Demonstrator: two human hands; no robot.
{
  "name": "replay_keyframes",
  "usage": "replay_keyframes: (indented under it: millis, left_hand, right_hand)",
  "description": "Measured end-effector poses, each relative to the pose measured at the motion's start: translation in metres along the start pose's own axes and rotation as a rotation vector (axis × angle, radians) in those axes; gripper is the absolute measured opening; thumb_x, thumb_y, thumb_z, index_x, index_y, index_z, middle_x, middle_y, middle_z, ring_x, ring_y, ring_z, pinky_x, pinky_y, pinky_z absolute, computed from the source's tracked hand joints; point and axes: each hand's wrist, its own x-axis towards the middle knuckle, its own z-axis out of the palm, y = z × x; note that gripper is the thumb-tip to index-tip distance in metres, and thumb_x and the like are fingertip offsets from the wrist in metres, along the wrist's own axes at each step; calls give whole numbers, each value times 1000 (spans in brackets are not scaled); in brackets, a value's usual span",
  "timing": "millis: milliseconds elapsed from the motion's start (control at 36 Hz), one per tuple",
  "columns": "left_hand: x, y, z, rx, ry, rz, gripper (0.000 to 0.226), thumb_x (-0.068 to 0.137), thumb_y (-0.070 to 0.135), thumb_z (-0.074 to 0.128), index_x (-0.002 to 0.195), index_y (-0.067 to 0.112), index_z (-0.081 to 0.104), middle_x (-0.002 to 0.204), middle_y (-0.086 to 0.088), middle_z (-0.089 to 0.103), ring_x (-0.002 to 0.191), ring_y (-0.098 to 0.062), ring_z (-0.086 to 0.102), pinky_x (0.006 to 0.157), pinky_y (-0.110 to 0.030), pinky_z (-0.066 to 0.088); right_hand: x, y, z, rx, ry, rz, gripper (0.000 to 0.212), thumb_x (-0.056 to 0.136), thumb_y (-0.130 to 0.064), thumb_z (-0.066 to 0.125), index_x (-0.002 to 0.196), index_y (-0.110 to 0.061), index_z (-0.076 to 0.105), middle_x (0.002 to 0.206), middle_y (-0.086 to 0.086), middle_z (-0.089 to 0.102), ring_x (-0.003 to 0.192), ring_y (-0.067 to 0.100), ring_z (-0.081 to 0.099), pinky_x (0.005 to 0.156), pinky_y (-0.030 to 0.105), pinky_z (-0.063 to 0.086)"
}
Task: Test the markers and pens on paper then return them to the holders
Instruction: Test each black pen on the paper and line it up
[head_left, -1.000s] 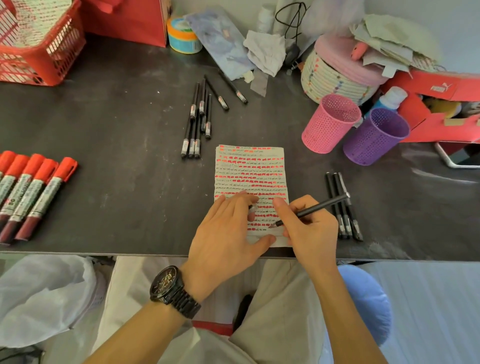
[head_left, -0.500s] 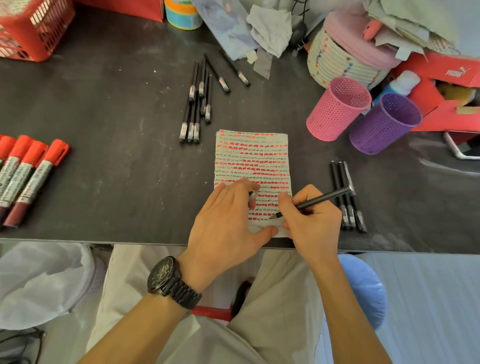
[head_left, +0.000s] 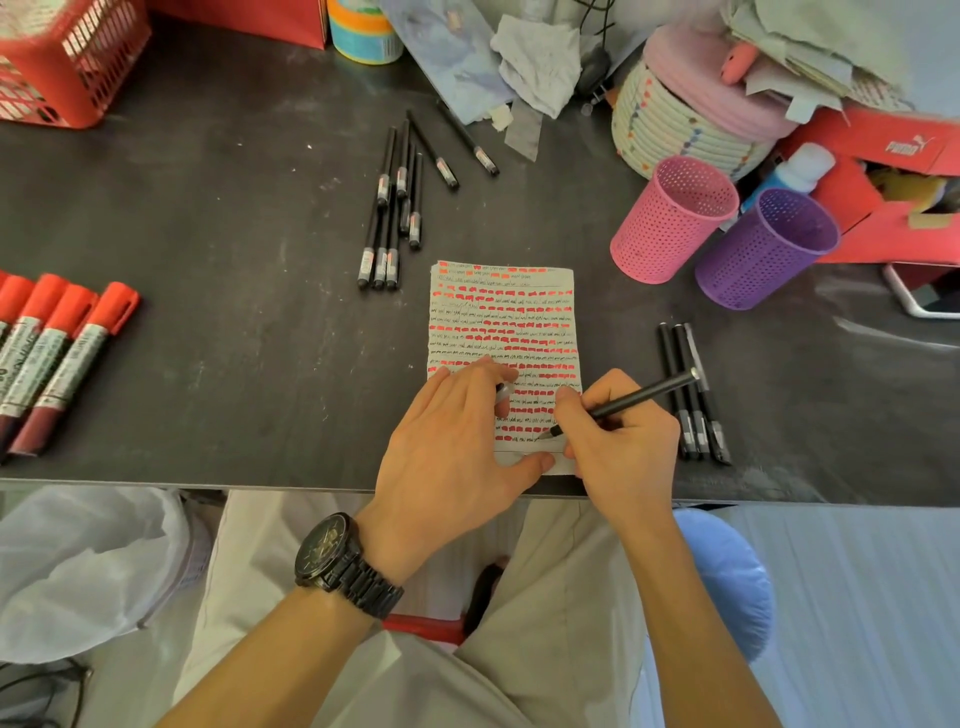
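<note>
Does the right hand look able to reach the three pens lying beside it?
Probably yes: the three pens lie just beside the right hand, nothing between, but it grips a black pen now.

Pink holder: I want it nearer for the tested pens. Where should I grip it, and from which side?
I'd grip the pink holder round its perforated wall at mid-height, coming from its front left: it stands upright, the purple holder crowds its right and the woven basket sits behind.
</note>
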Motion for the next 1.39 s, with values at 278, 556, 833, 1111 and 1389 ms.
replay_keyframes:
  millis: [278, 556, 833, 1111, 1389]
  left_hand:
    - [1, 1, -2, 4, -19, -3, 67, 71, 53, 80, 121, 15, 57, 100, 20, 43, 106, -6, 52, 104, -25, 37]
    - [1, 1, -1, 21, -24, -5, 67, 70, 55, 80, 120, 17, 56, 101, 21, 44, 105, -5, 54, 102, -20, 33]
    - [1, -1, 0, 16, -30, 8, 69, 70, 55, 80, 122, 18, 55, 100, 21, 42, 110, -4, 49, 107, -32, 39]
    - [3, -9, -14, -417, -126, -199, 36, 91, 43, 47, 125, 34, 51, 106, 28, 50, 113, 1, 50, 88, -19, 45]
    - [0, -13, -11, -285, -5, -119, 38, 103, 44, 33, 131, 29, 54, 112, 27, 54, 100, 2, 47, 78, -7, 37]
  right_hand:
    - [0, 1, -1, -19, 6, 4, 30, 90, -15, 72, 66, -21, 55, 53, -3, 62, 45, 10, 61, 46, 18, 48]
    - [0, 0, -1, -41, 9, 1, 30, 89, -15, 72, 66, -20, 54, 55, 0, 62, 47, 14, 61, 47, 22, 51]
    - [0, -1, 0, -32, 37, 0, 30, 91, -19, 72, 67, -22, 54, 54, -2, 62, 45, 12, 61, 47, 19, 47]
    - [5, -7, -8, 267, 97, 155, 35, 97, -42, 61, 69, -20, 54, 47, 2, 56, 38, 12, 49, 43, 19, 42]
    - [7, -9, -14, 542, -59, 192, 15, 91, -22, 55, 77, -23, 62, 60, 20, 66, 43, 15, 54, 43, 19, 37]
